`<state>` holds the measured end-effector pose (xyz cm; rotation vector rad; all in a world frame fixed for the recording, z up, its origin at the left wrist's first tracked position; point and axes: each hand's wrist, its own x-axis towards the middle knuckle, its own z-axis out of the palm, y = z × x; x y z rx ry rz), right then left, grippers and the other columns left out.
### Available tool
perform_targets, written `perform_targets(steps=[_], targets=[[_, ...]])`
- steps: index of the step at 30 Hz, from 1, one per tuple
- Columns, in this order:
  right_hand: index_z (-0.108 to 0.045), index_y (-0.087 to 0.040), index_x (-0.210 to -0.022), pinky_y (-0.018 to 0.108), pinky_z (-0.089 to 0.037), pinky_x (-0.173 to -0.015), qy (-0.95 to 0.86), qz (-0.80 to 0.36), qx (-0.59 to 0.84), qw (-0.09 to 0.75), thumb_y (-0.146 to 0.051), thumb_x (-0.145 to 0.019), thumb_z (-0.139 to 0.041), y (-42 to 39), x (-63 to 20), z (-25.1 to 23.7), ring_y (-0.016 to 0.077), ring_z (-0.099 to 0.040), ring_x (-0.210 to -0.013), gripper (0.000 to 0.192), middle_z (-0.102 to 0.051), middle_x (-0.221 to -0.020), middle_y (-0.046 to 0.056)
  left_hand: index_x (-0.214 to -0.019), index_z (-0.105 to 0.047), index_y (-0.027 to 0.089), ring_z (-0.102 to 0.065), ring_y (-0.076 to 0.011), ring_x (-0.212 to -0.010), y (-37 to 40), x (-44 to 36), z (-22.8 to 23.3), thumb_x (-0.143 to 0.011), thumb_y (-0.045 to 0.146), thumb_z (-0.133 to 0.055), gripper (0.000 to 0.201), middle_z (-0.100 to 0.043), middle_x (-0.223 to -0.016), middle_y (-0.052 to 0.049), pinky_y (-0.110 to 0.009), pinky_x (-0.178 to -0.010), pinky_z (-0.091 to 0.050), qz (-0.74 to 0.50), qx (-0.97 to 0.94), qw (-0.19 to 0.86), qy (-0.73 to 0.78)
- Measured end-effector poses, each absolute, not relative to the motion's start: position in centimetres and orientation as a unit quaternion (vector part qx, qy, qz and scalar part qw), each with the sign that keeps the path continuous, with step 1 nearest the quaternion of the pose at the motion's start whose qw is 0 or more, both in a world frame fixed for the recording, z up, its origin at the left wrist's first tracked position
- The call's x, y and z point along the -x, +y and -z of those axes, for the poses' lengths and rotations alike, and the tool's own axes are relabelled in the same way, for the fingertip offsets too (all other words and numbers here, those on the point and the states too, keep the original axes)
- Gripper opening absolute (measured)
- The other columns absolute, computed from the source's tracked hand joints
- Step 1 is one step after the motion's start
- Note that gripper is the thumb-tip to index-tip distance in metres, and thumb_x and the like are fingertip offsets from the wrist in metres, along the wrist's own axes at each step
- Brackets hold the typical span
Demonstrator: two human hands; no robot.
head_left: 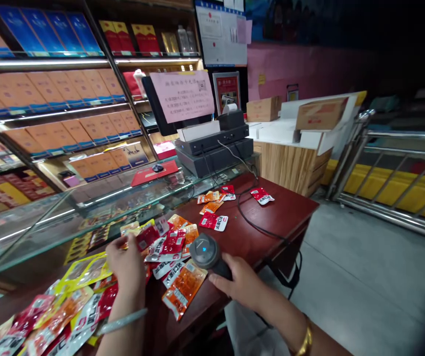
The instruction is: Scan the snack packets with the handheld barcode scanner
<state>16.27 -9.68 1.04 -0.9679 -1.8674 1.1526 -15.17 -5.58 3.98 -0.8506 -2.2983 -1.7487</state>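
My right hand (242,281) is wrapped round the grip of a dark grey barcode scanner (205,253), whose rounded head has a small blue light. My left hand (126,261) pinches a red snack packet (148,237) by its near edge, above a loose heap; part of its fingers is hidden behind the hand. Beside the scanner lies an orange snack packet (185,289) on top of white-and-red ones. Under and left of my left wrist spreads a bigger pile of yellow, orange and red packets (62,316). Further off, several packets lie spread out, among them a red-and-white packet (214,221).
The dark red table (286,210) runs along a glass display counter (97,212). At its far end stand a cash register with a printer (231,131) and a monitor with a pink notice (183,94). A black cable (259,228) crosses the table. A metal railing (401,183) stands right.
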Motion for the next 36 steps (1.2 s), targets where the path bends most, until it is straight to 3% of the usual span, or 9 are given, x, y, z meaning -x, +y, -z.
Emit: perform_targets(steps=[3, 11, 14, 17, 21, 25, 27, 31, 36], targets=[[-0.073, -0.015, -0.111, 0.033, -0.054, -0.082, -0.723, -0.445, 0.391, 0.354, -0.040, -0.088, -0.072, -9.5, -16.9, -0.5, 0.0271, -0.073, -0.094, 0.034, -0.080, -0.106, 0.011, -0.104, -0.065, 0.016, -0.057, -0.0323, -0.110, -5.1, 15.6, -4.2, -0.083, 0.045, -0.062, 0.036, -0.065, -0.100, -0.010, -0.051, -0.105, -0.043, 0.481, 0.282, 0.173, -0.812], [-0.072, -0.015, -0.112, 0.036, -0.054, -0.084, -0.705, -0.436, 0.411, 0.378, -0.037, -0.088, -0.070, -8.6, -19.5, 0.1, 0.0274, -0.073, -0.093, 0.033, -0.080, -0.103, 0.011, -0.112, -0.072, 0.017, -0.066, -0.0285, -0.110, 0.0, 3.3, -2.8, -0.096, 0.045, -0.055, 0.036, -0.074, -0.111, -0.013, -0.038, -0.101, -0.047, 0.252, 0.648, 0.045, -0.718], [-0.071, -0.014, -0.114, 0.038, -0.055, -0.083, -0.691, -0.437, 0.423, 0.391, -0.037, -0.089, -0.069, -8.4, -20.7, -0.1, 0.0283, -0.073, -0.091, 0.034, -0.079, -0.102, 0.012, -0.140, -0.061, 0.012, -0.064, -0.0366, -0.116, 1.7, -0.1, -2.0, -0.098, 0.055, -0.049, 0.061, -0.070, -0.122, -0.022, -0.046, -0.098, -0.048, 0.107, 0.654, 0.073, -0.745], [-0.071, -0.013, -0.116, 0.041, -0.055, -0.086, -0.681, -0.435, 0.437, 0.394, -0.038, -0.090, -0.067, -8.3, -21.8, -0.2, 0.0306, -0.073, -0.095, 0.037, -0.079, -0.105, 0.013, -0.147, -0.055, 0.009, -0.062, -0.0413, -0.121, 3.2, -1.4, -1.8, -0.097, 0.059, -0.048, 0.071, -0.068, -0.127, -0.026, -0.051, -0.099, -0.047, 0.022, 0.640, 0.069, -0.765], [-0.071, -0.014, -0.117, 0.041, -0.054, -0.091, -0.670, -0.437, 0.451, 0.396, -0.036, -0.090, -0.066, -8.2, -22.8, -0.3, 0.0315, -0.073, -0.102, 0.036, -0.079, -0.112, 0.014, -0.149, -0.053, 0.013, -0.059, -0.0392, -0.128, 4.6, -0.8, -1.8, -0.092, 0.051, -0.061, 0.070, -0.067, -0.135, -0.023, -0.048, -0.101, -0.046, 0.003, 0.687, 0.017, -0.726], [-0.071, -0.015, -0.117, 0.042, -0.055, -0.091, -0.663, -0.432, 0.463, 0.399, -0.037, -0.089, -0.067, -7.8, -23.2, 0.2, 0.0311, -0.073, -0.101, 0.035, -0.080, -0.110, 0.013, -0.163, -0.033, 0.023, -0.045, -0.0333, -0.147, 4.7, 0.2, -1.5, -0.078, 0.039, -0.078, 0.097, -0.046, -0.162, -0.016, -0.043, -0.109, -0.042, 0.020, 0.735, -0.057, -0.676], [-0.071, -0.015, -0.119, 0.044, -0.054, -0.093, -0.663, -0.428, 0.467, 0.399, -0.038, -0.089, -0.067, -7.5, -23.3, 0.5, 0.0319, -0.073, -0.103, 0.038, -0.079, -0.111, 0.013, -0.161, -0.037, 0.019, -0.037, -0.0359, -0.151, 4.0, 0.1, -1.4, -0.078, 0.045, -0.077, 0.095, -0.039, -0.166, -0.017, -0.046, -0.113, -0.038, 0.024, 0.711, -0.045, -0.701], [-0.070, -0.014, -0.118, 0.046, -0.054, -0.094, -0.663, -0.422, 0.475, 0.397, -0.040, -0.088, -0.067, -7.3, -23.4, 1.0, 0.0327, -0.073, -0.102, 0.039, -0.079, -0.110, 0.014, -0.129, -0.065, 0.007, -0.048, -0.0427, -0.137, 1.9, -1.3, -1.1, -0.091, 0.063, -0.052, 0.069, -0.059, -0.143, -0.026, -0.054, -0.110, -0.039, 0.035, 0.635, 0.043, -0.771], [-0.070, -0.014, -0.117, 0.047, -0.055, -0.094, -0.664, -0.428, 0.464, 0.402, -0.039, -0.089, -0.066, -7.5, -23.5, 0.6, 0.0328, -0.073, -0.102, 0.038, -0.079, -0.111, 0.016, -0.120, -0.066, 0.006, -0.059, -0.0399, -0.123, 1.3, -2.2, -1.3, -0.093, 0.060, -0.054, 0.062, -0.067, -0.122, -0.025, -0.050, -0.102, -0.044, 0.027, 0.640, 0.061, -0.765]])
